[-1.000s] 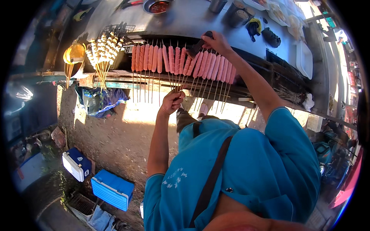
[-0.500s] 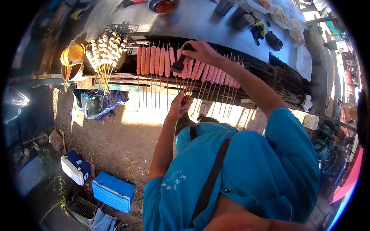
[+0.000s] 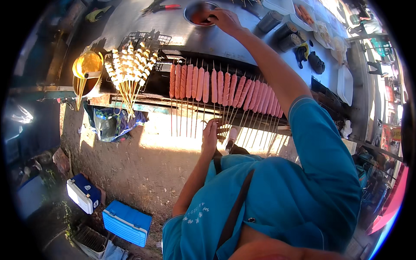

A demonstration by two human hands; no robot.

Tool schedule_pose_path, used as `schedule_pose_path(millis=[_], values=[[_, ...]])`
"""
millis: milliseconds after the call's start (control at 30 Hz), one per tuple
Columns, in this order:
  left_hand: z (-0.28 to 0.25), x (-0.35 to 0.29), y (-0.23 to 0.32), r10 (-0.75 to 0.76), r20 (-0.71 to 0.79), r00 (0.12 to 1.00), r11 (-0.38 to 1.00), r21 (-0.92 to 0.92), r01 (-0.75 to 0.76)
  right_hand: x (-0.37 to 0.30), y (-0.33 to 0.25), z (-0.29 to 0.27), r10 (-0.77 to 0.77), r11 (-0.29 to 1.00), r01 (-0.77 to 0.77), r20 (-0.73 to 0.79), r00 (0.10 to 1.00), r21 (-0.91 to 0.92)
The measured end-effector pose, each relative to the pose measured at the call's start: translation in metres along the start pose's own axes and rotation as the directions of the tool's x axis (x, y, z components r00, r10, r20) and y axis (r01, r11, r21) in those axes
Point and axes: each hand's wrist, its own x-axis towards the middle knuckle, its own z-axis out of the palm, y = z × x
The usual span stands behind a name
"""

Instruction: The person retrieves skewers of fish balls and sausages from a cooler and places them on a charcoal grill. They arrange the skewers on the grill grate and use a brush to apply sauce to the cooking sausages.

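My right hand (image 3: 225,21) reaches to the far side of the metal counter and is closed on a dark basting brush (image 3: 212,18), mostly hidden by the fingers, at a steel bowl (image 3: 185,15) of red sauce. Along the narrow grill lies a row of pink skewered sausages (image 3: 200,84), the leftmost ones browner, their sticks pointing toward me. My left hand (image 3: 210,133) is below the row, beside several of those sticks; its shaded fingers look apart, with no firm grip showing.
Skewers of white chunks (image 3: 132,65) stand left of the sausages, beside a yellow rounded thing (image 3: 88,64) with sticks. Dark canisters (image 3: 269,21) and white trays (image 3: 345,86) sit on the counter's right. A blue cooler box (image 3: 127,222) rests on the ground behind me at left.
My right hand has gone from the sausages to the sauce bowl with the brush. The left hand's fingers have loosened around the sticks. The view has shifted, so the grill appears lower and farther right.
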Motion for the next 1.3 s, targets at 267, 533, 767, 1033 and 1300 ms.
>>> schedule_pose_path(millis=[267, 533, 767, 1033, 1300], values=[[0.012, -0.006, 0.013, 0.023, -0.053, 0.998, 0.998, 0.062, -0.02, 0.004, -0.023, -0.01, -0.003, 0.997, 0.019, 0.225, 0.974, -0.07], [0.016, -0.009, 0.032, 0.087, -0.115, 0.99, 0.982, 0.179, -0.066, -0.018, -0.039, -0.042, 0.048, 0.907, -0.158, 0.276, 0.96, 0.39], [0.011, -0.003, 0.023, 0.049, -0.121, 0.991, 0.985, 0.17, -0.028, -0.108, -0.082, -0.093, 0.097, 0.763, -0.353, 0.444, 0.891, 0.541], [0.012, -0.006, 0.031, 0.067, -0.092, 0.994, 0.972, 0.233, -0.044, -0.117, -0.045, -0.088, 0.312, 0.68, -0.475, 0.366, 0.877, 0.559], [0.011, -0.003, 0.025, 0.059, -0.046, 0.997, 0.971, 0.234, -0.046, -0.163, -0.009, -0.124, 0.394, 0.568, -0.633, 0.501, 0.77, 0.526]])
